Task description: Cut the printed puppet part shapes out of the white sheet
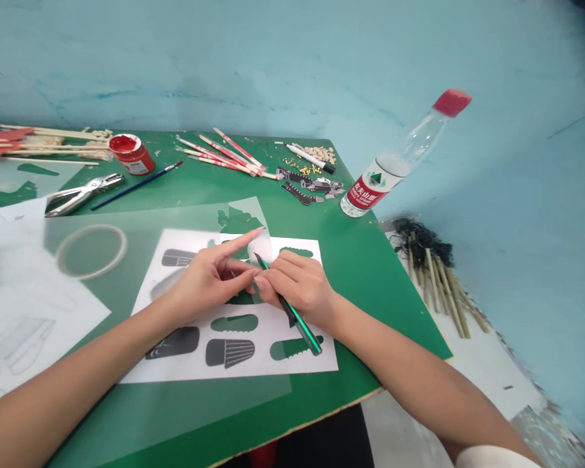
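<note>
On the table lies a white sheet [268, 370] printed with dark shapes, several of them cut out so that green shows through. My right hand [299, 286] is closed around a slim green and black pen-shaped tool [299, 323], its dark pointed end facing up and away from me. My left hand [219, 273] meets it over the sheet, index finger stretched out, thumb and other fingers pinched against the right fingertips. What the left fingers hold, if anything, is hidden. A pale, curled scrap [262, 249] shows just beyond the fingers.
A translucent sheet [141, 218] and a tape roll [91, 252] lie left, near sketched papers [34, 312]. Behind are a hole punch [85, 194], paintbrush [136, 185], red paint jar [131, 156], red-white sticks [229, 156], cut-out figure parts [312, 186] and a water bottle [394, 159] near the edge.
</note>
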